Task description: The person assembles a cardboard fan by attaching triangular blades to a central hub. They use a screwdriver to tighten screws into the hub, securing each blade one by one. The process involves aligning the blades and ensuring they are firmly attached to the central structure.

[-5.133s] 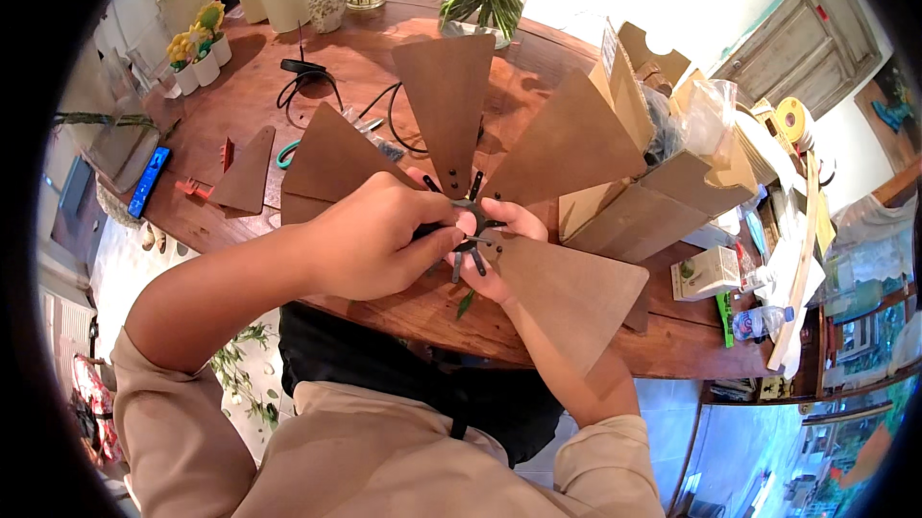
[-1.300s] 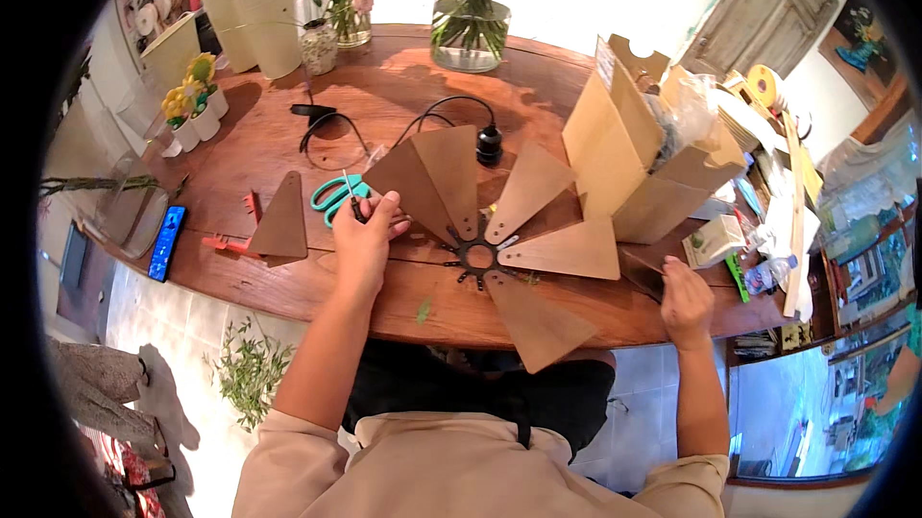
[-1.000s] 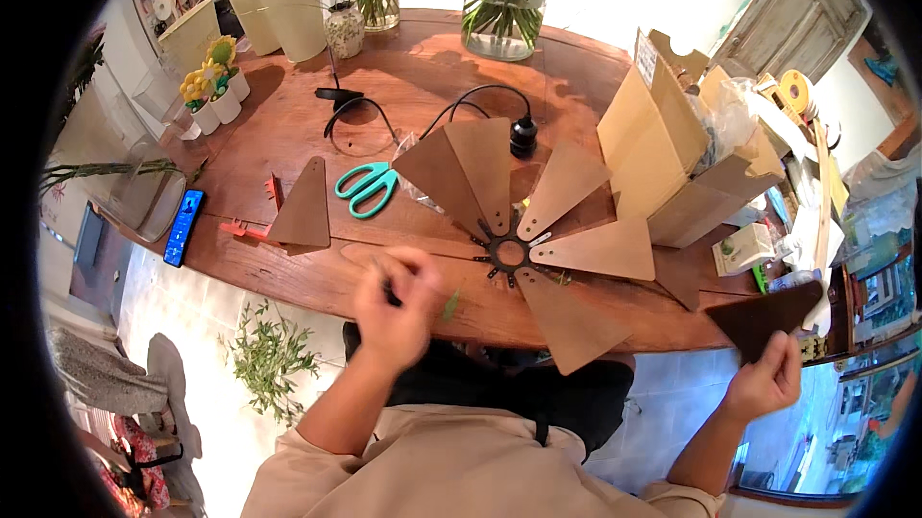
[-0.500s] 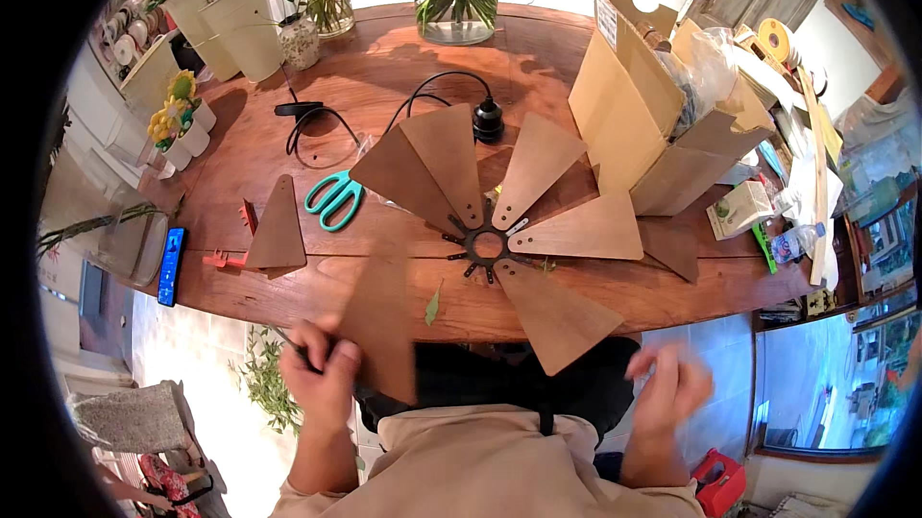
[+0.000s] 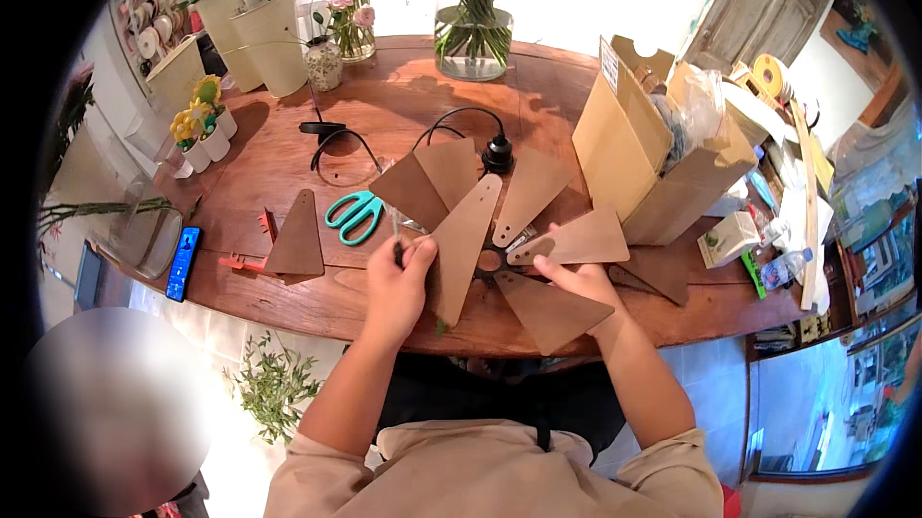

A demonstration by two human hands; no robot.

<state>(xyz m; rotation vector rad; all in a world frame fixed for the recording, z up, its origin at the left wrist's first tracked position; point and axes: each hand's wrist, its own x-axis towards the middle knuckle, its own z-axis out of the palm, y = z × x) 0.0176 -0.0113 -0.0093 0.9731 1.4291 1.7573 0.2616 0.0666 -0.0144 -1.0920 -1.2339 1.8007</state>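
Note:
My left hand (image 5: 398, 283) grips a loose brown wedge-shaped blade (image 5: 468, 249) with holes at its narrow tip. A thin tool with a dark handle (image 5: 398, 251), seemingly a screwdriver, is in the same hand. The loose blade overlaps the dark ring-shaped hub (image 5: 491, 263) on the wooden table. Several similar blades fan out from the hub. My right hand (image 5: 580, 286) is closed on the hub end of the right-hand attached blade (image 5: 584, 238), thumb on top; its other fingers are partly hidden beneath.
Teal scissors (image 5: 355, 217), another blade (image 5: 299, 240) and a phone (image 5: 183, 264) lie to the left. A black lamp socket (image 5: 497, 153) with a cable sits behind the hub. At right stands an open cardboard box (image 5: 629, 134); a glass vase (image 5: 473, 43) is at the back.
My left hand has brought the loose blade up and right, over the hub. My right hand has moved from beyond the table edge to an attached blade. The view has shifted slightly.

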